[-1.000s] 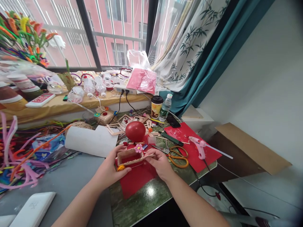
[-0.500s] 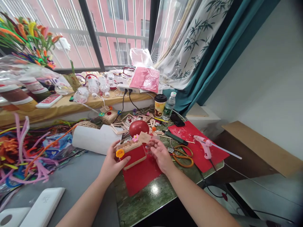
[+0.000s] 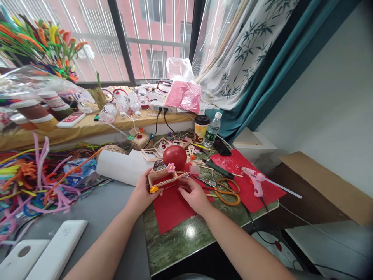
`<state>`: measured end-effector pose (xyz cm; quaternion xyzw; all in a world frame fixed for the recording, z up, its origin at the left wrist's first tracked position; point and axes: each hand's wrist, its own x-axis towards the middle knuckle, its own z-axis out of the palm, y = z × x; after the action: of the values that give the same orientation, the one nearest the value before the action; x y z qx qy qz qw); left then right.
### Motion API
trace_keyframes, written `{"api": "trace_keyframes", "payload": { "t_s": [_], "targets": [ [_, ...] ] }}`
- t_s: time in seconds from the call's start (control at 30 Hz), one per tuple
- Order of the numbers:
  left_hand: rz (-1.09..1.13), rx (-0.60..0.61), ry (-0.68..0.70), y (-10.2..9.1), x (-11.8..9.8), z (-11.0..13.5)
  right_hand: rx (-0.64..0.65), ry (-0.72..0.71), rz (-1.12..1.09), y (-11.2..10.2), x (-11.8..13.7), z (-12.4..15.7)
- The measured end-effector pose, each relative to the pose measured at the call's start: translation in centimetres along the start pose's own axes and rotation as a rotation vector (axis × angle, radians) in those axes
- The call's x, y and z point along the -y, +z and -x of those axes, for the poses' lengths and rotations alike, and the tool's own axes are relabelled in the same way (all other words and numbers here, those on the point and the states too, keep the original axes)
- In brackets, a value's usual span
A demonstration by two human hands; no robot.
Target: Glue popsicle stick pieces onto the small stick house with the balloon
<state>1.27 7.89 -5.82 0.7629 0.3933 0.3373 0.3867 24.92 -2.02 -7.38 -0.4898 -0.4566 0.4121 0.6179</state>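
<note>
Both hands are in the middle of it now, and between them sits the small wooden box [image 3: 154,179], held up over the left part of the counter [image 3: 175,249]. The left hand [image 3: 143,194] has it gripped at its left end, thumb along the near side by the yellow flower [image 3: 154,189], fingers round the back. Across on the other side, the right hand [image 3: 194,194] comes in loosely curved, thumb parted from the fingers, fingertips right by the box's right end; whether they pinch the thin strip there, I can't tell. The box tilts a little, its hollow side showing, with a pink flower [image 3: 171,167] at the far rim. Just beyond it, there's the round red balloon [image 3: 175,156]. Underneath, a red sheet [image 3: 171,216] lies near the counter's left edge. To the right of the right hand, orange-handled scissors [image 3: 229,197], and farther over towards the counter's right corner, a pink glue gun [image 3: 257,182] on a second red sheet [image 3: 269,189].
</note>
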Motion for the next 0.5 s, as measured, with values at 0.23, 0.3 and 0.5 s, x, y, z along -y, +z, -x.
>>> {"api": "trace_keyframes", "payload": {
  "t_s": [0.23, 0.3, 0.5],
  "targets": [
    [-0.055, -0.055, -0.001, 0.0, 0.3, 0.0, -0.121, -0.03, 0.024, -0.4, 0.8, 0.1],
    [0.034, -0.059, -0.025, -0.2, -0.2, 0.1, -0.16, -0.046, -0.003, -0.7, 1.1, 0.1],
    [0.156, -0.037, -0.047, -0.7, -1.4, 0.5, -0.15, -0.094, -0.13, -0.6, 1.9, 0.5]
  ]
}}
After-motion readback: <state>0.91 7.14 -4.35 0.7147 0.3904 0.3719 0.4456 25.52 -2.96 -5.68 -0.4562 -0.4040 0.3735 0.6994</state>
